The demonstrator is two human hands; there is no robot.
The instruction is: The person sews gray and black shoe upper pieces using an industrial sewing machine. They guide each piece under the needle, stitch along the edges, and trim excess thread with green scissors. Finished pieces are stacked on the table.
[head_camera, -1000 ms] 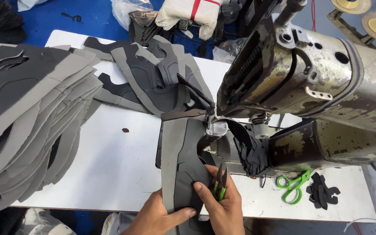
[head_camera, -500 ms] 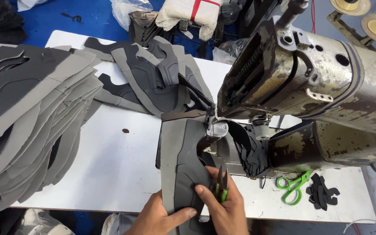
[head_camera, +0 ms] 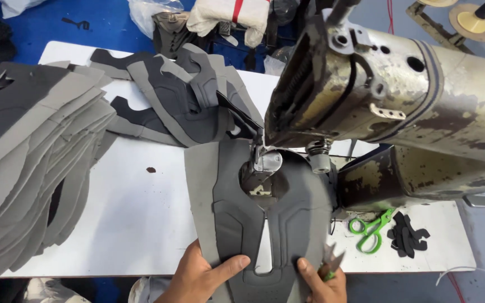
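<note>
The grey shoe-upper piece is now spread flat and open on the white surface, where half a second ago it was folded narrow with a dark flap hanging at its right. Its far end is set under the presser foot of the worn sewing machine, and its near end is held at the near edge of the surface. The left hand is laid flat, fingers together, thumb pressed across the near-left part of the piece. The right hand is pressed on the near-right part, with small thread snips pinched in it, the blades now pointing up and apart. By this unfolding, the piece appears lined up for stitching. To the left a thick stack of grey cut pieces is piled; more uppers lie at the far side. Green scissors and black scraps rest at the right.
</note>
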